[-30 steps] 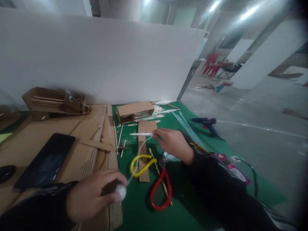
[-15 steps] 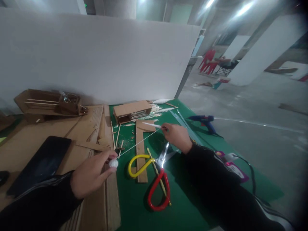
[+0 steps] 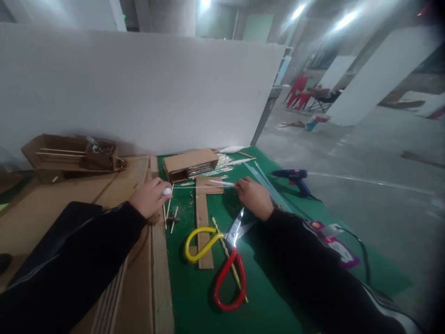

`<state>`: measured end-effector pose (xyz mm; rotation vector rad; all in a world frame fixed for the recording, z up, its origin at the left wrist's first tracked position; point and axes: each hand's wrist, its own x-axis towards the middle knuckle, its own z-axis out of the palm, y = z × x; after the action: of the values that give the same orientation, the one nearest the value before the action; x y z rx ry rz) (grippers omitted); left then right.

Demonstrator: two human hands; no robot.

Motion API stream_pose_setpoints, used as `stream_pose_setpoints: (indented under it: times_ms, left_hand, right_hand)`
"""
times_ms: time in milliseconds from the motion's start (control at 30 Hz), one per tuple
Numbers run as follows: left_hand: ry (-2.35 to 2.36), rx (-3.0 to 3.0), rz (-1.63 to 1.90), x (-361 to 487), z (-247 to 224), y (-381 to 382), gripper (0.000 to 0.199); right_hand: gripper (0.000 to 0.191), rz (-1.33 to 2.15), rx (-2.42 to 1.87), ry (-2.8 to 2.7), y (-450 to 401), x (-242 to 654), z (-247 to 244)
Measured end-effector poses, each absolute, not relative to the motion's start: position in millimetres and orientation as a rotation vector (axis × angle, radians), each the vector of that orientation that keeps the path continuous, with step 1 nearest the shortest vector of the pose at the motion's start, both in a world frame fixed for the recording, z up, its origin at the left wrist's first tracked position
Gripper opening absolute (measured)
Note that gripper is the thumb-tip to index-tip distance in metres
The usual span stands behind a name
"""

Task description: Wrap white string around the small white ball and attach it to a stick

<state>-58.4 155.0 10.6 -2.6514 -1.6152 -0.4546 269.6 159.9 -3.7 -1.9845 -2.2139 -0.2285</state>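
My left hand [image 3: 149, 197] is closed around a small ball of white string [image 3: 167, 191] above the cardboard's edge. From it a taut string [image 3: 201, 187] runs almost level to my right hand [image 3: 254, 196]. That hand pinches a thin stick wrapped in white string [image 3: 222, 183], its bare tip pointing left. Below the hands lie large scissors [image 3: 233, 237] with one yellow and one red handle, blades apart, resting over a yellowish twisted stick [image 3: 239, 282]. Under them is a T-shaped cardboard piece [image 3: 205, 218]. The fingertips of my right hand partly hide the stick's near end.
A cardboard box [image 3: 190, 163] with sticks sits at the back of the green table [image 3: 271, 297]. A blue glue gun [image 3: 295, 178] and a power strip [image 3: 339, 248] lie right. Stacked cardboard [image 3: 139, 287], a dark tablet-like slab [image 3: 74, 222] and another cardboard box [image 3: 69, 152] stand left.
My left hand has moved up and away from me with the string ball, so the string now runs nearly level instead of slanting. My right hand has barely shifted.
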Motion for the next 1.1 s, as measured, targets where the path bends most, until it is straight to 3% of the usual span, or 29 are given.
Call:
stream_pose_setpoints:
  times_ms: [300,1100]
  left_hand:
    - [-1.742,-2.573,-0.427,-62.1,-18.0,184.6,0.028]
    - [-1.803,-2.543,-0.446,-58.7,-14.4,181.9,0.037]
  right_hand:
    - [0.027,-0.181,-1.984,-2.25,159.1,262.6,-10.7]
    - [0.029,-0.114,-1.868,-2.207,156.1,262.4,-13.0]
